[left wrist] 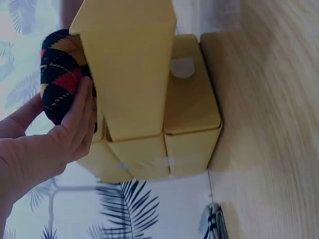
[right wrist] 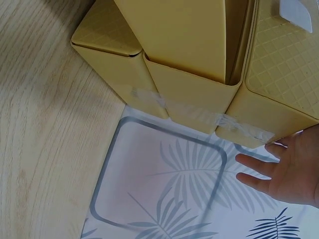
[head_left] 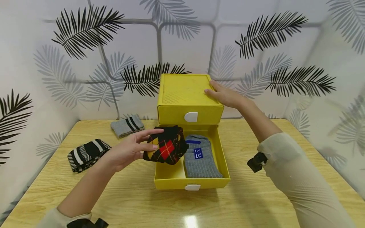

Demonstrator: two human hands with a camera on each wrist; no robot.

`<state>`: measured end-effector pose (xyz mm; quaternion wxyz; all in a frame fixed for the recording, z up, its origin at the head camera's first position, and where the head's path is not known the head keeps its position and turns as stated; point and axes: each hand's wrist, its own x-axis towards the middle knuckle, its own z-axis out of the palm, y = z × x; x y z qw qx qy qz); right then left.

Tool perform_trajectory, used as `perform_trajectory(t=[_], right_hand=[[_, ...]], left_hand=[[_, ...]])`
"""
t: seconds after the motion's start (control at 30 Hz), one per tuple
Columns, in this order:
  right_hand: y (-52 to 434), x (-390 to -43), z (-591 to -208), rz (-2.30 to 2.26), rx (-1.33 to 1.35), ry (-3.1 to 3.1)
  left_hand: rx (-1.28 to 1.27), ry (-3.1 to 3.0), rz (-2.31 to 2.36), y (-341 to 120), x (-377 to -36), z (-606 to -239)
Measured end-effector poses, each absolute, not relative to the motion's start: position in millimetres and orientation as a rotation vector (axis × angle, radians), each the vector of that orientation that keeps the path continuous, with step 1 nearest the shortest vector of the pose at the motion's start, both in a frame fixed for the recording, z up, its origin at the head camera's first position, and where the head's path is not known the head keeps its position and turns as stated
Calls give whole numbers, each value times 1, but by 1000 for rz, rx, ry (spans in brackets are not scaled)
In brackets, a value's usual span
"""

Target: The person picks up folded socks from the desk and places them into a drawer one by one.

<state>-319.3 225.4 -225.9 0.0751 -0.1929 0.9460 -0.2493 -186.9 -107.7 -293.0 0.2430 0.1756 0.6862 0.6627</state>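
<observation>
A yellow drawer box [head_left: 182,91] stands at the back of the wooden table, its lower drawer [head_left: 171,183] pulled out toward me. A grey ribbed sock with a blue label [head_left: 201,160] lies in the drawer's right compartment. My left hand [head_left: 146,142] pinches a folded black, red and yellow argyle sock [head_left: 166,147] over the drawer's left compartment; the left wrist view shows the fingers [left wrist: 79,112] wrapped on that sock [left wrist: 57,82] beside the box [left wrist: 134,74]. My right hand [head_left: 220,92] rests flat on the box's top right edge, fingers straight [right wrist: 259,164].
A grey sock with black stripes [head_left: 126,125] and a black-and-white striped sock [head_left: 86,154] lie on the table [head_left: 119,199] to the left of the box. A leaf-patterned wall [head_left: 85,72] closes in the back and sides.
</observation>
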Motion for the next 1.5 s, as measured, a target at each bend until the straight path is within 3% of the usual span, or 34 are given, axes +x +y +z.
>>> perform_trajectory(t=[0.4, 0.67, 1.03, 1.3, 1.5], right_hand=[[228, -318, -227, -781, -600, 2827], [226, -320, -227, -781, -617, 2819], [226, -320, -227, -748, -597, 2833], [224, -320, -228, -737, -597, 2840], [226, -321, -227, -745, -591, 2838]], left_hand=[[580, 2323, 1394, -58, -181, -302], [686, 2656, 948, -49, -171, -296], [687, 2841, 968, -55, -164, -278], [873, 2294, 1527, -40, -125, -289], [656, 1569, 1621, -20, -104, -322]])
